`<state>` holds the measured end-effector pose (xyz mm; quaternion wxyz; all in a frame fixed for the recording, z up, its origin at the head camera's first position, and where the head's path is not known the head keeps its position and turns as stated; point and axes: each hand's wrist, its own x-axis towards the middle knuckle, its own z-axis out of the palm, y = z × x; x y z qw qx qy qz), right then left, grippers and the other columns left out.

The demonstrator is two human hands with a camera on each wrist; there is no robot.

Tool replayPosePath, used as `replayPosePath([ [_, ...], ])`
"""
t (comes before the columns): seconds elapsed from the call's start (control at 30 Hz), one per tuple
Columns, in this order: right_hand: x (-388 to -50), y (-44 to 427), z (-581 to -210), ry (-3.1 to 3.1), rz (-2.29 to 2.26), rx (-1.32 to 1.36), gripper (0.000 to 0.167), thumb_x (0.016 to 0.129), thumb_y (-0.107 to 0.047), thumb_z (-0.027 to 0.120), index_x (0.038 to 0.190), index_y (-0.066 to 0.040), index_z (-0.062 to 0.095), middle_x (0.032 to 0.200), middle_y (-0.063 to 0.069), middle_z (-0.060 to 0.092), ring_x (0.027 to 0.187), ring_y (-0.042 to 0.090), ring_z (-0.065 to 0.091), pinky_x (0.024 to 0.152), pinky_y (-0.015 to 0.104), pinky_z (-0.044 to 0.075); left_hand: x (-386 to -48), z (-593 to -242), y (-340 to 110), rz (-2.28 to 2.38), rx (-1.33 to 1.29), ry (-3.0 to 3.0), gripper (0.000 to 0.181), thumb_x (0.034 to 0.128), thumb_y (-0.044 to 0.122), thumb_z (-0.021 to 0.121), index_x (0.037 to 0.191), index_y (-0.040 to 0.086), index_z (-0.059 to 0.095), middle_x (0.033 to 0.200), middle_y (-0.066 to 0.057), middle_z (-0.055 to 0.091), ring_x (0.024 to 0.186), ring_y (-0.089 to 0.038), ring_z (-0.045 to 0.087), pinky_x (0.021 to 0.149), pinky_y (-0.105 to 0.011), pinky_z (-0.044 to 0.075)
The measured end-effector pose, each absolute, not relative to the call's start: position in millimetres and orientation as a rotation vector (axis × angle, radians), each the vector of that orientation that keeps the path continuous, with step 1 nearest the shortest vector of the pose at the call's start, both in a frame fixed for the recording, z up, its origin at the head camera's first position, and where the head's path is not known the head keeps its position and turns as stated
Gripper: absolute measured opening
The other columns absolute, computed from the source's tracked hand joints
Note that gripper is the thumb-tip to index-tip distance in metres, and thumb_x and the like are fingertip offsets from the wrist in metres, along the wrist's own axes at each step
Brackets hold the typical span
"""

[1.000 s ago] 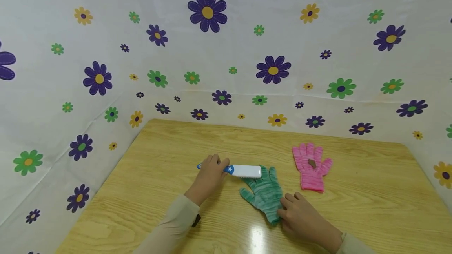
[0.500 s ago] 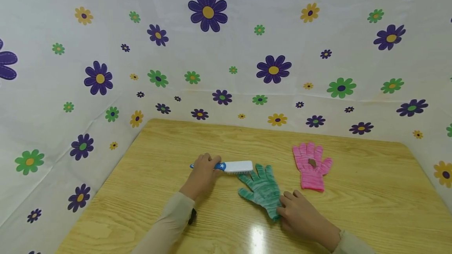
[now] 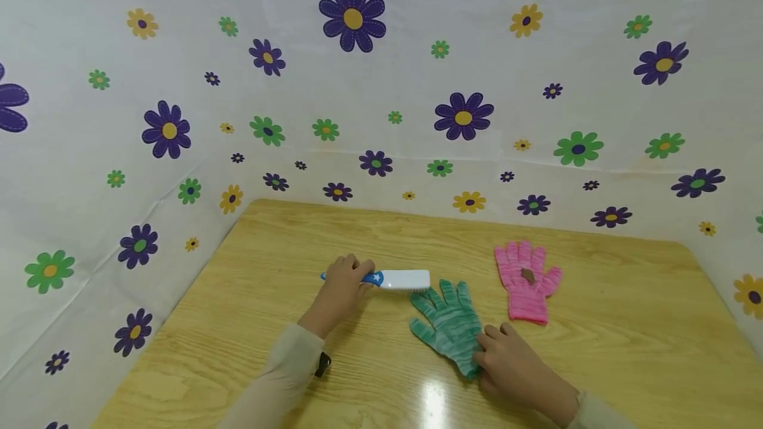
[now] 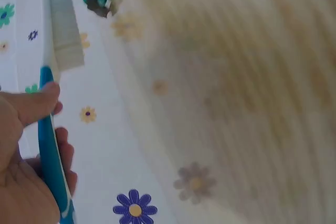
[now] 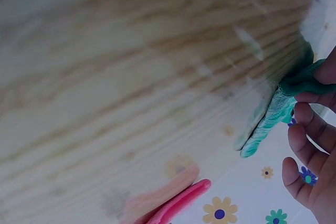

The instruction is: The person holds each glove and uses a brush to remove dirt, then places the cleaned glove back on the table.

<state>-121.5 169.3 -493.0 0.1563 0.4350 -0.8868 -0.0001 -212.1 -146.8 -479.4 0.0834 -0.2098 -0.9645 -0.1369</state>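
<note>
Fingers of the left hand [image 3: 341, 288] are curled round the brush [image 3: 405, 279] by its blue handle; its long axis is pointed toward 3 o'clock, bristles down. By the right hand [image 3: 512, 364], which is nearer, the green glove [image 3: 452, 326] is pinched at the cuff, with the other fingers loosely spread. From the left hand the glove is found at 4 o'clock, from the right at 10; its length is laid from cuff near 5 to fingertips near 11. One fingertip is partly overlapped by the brush head, but whether it is touched by the bristles cannot be told. In the left wrist view, the glove is cut off at the top edge and the tabletop is blurred
</note>
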Motion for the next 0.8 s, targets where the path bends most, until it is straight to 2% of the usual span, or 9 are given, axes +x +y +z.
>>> replayPosePath([
  [0.17,-123.1,169.6,-492.0,-2.547,-0.024,1.251,0.014,0.064,-0.025,0.071,0.061,-0.02,0.059,0.064,-0.008,0.042,0.063,0.009,0.03,0.06,0.024,0.023,-209.9,-485.0,-139.8,-0.335,-0.713,-2.81,0.022,0.0845,0.02,0.069,0.103,0.015,0.057,0.091,-0.006,0.05,0.079,-0.018,0.043,0.076,-0.035,0.04],
  [0.37,-124.1,168.6,-492.2,-2.513,-0.008,1.243,0.015,0.061,-0.025,0.073,0.061,-0.019,0.06,0.064,-0.008,0.041,0.062,0.009,0.031,0.059,0.024,0.023,-214.5,-489.3,-143.9,-0.412,-0.584,-2.851,0.025,0.0842,0.017,0.07,0.107,0.015,0.06,0.089,-0.006,0.049,0.079,-0.02,0.042,0.078,-0.038,0.04],
  [0.63,-124.2,167.9,-492.1,-2.559,-0.019,1.245,0.012,0.062,-0.023,0.071,0.061,-0.019,0.06,0.063,-0.007,0.042,0.062,0.01,0.032,0.059,0.024,0.024,-220.8,-485.3,-156.1,-0.381,-0.416,-2.875,0.019,0.0854,0.016,0.068,0.098,0.015,0.055,0.087,-0.01,0.048,0.077,-0.023,0.042,0.075,-0.041,0.038],
  [0.8,-123.6,168.8,-495.9,-2.55,-0.001,1.248,0.011,0.062,-0.023,0.07,0.06,-0.02,0.059,0.063,-0.008,0.041,0.062,0.009,0.031,0.06,0.024,0.024,-218.9,-481.4,-155.1,-0.193,-0.443,-2.855,0.021,0.0853,0.021,0.069,0.097,0.014,0.053,0.086,-0.009,0.049,0.077,-0.024,0.045,0.074,-0.039,0.041],
])
